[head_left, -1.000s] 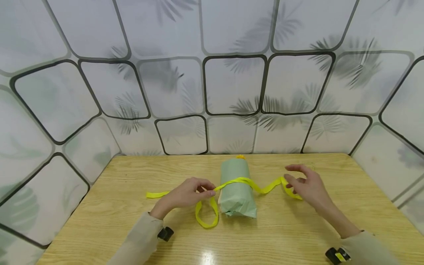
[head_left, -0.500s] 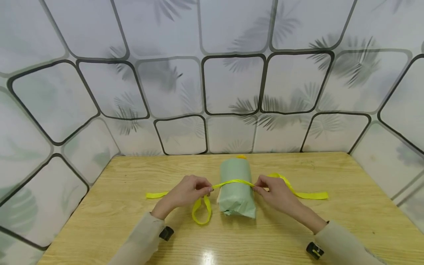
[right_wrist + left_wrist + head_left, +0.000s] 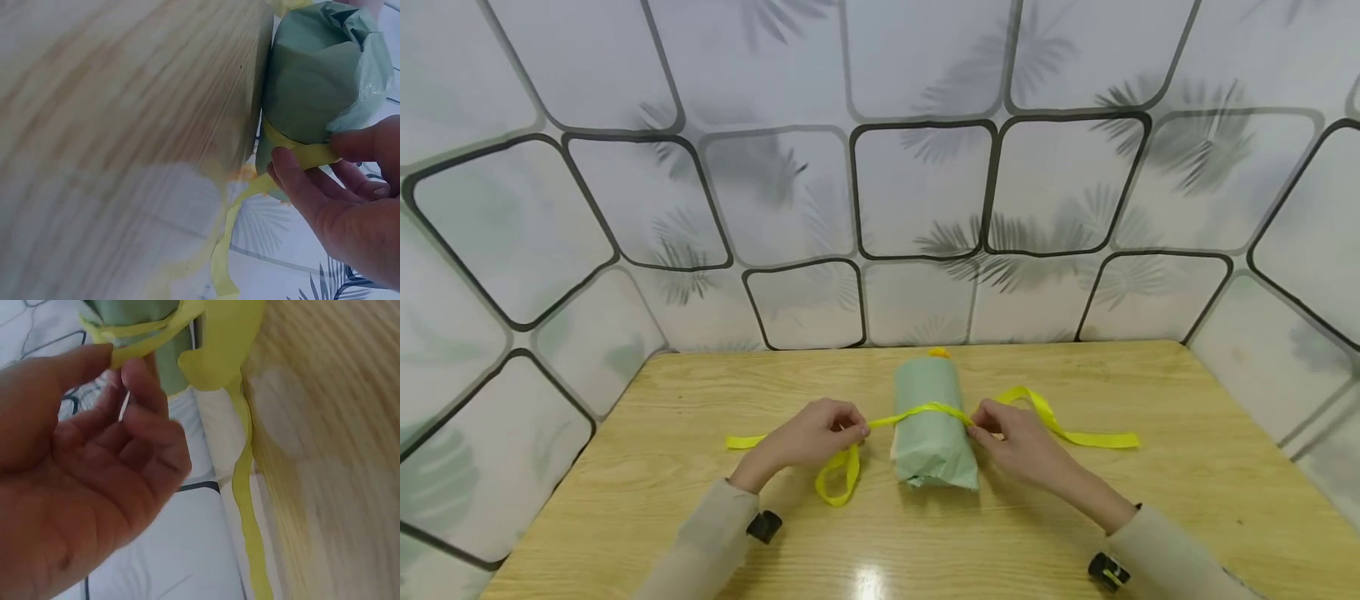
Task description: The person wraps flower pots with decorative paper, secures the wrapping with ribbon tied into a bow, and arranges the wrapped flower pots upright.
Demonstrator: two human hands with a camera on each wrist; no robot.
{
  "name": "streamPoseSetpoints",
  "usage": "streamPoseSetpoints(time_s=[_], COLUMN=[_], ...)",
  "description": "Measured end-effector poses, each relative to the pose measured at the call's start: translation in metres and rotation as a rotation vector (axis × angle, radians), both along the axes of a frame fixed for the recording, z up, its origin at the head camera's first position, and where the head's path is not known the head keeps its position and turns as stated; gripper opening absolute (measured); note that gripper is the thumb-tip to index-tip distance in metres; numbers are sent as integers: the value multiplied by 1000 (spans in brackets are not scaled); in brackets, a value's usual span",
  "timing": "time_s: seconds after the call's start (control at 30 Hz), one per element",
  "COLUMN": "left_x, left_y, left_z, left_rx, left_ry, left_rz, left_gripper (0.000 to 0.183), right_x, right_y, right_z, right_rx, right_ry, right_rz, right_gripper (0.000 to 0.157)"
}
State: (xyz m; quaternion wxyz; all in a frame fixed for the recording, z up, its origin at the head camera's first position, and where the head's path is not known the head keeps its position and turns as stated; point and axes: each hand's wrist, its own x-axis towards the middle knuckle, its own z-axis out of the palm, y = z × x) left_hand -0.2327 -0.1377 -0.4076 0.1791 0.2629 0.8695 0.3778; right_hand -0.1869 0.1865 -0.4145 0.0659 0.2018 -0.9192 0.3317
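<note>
A bundle wrapped in pale green paper point(image 3: 928, 446) lies in the middle of the table, its crumpled paper end toward me. Around it runs a yellow ribbon point(image 3: 934, 407), stretched over the top. My left hand point(image 3: 811, 433) pinches the ribbon to the left of the bundle, and a loop hangs below the fingers. Close against the bundle's right side, my right hand point(image 3: 1030, 446) holds the other length between thumb and fingers. In the right wrist view, the ribbon point(image 3: 312, 155) passes between thumb and fingertip beside the green paper point(image 3: 312, 81).
Loose ribbon tails lie on the wooden table point(image 3: 865, 533) to the left and right. Something small and orange point(image 3: 938, 352) shows at the bundle's far end. A patterned curtain point(image 3: 925, 192) rises behind the table and along its sides.
My right hand has come in from the right and taken hold of the ribbon beside the bundle. The left hand has drawn its length slightly left, and the ribbon looks tauter.
</note>
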Motion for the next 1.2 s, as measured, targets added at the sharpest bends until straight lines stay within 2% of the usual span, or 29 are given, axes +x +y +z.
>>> streamPoseSetpoints(time_s=[0.1,0.23,0.3,0.37,0.4,0.47,0.53,0.63,0.7,0.8,0.87,0.93,1.1,1.2], left_x=[-3,-4,-3,0,1,3,6,10,12,13,14,14,16,17], left_y=[-7,-13,-15,-15,-14,-9,-3,8,14,20,24,26,29,29], left_z=[1,5,8,11,12,14,14,13,13,14,15,16,16,15], left_rx=[95,294,383,452,475,485,474,440,411,391,394,411,463,503], left_ry=[-131,-317,-370,-383,-370,-296,-187,9,130,269,313,324,276,255], left_rz=[-7,9,19,27,33,57,102,175,215,241,249,246,233,228], left_gripper=[25,36,44,49,49,45,39,27,21,16,15,15,19,22], right_x=[0,2,3,6,7,9,9,7,6,4,2,0,-3,-5], right_y=[3,11,16,23,26,33,40,53,63,76,81,86,96,101], right_z=[3,5,5,6,7,9,12,15,17,17,15,11,3,1], right_rx=[-13,-11,0,-4,-8,-11,-10,22,36,45,37,36,69,94], right_ry=[-45,-110,-130,-150,-158,-143,-111,-108,-166,-311,-377,-402,-358,-328], right_rz=[19,47,60,59,48,9,-53,-157,-214,-252,-256,-253,-245,-251], right_gripper=[2,5,9,15,19,25,29,32,37,49,54,54,24,17])
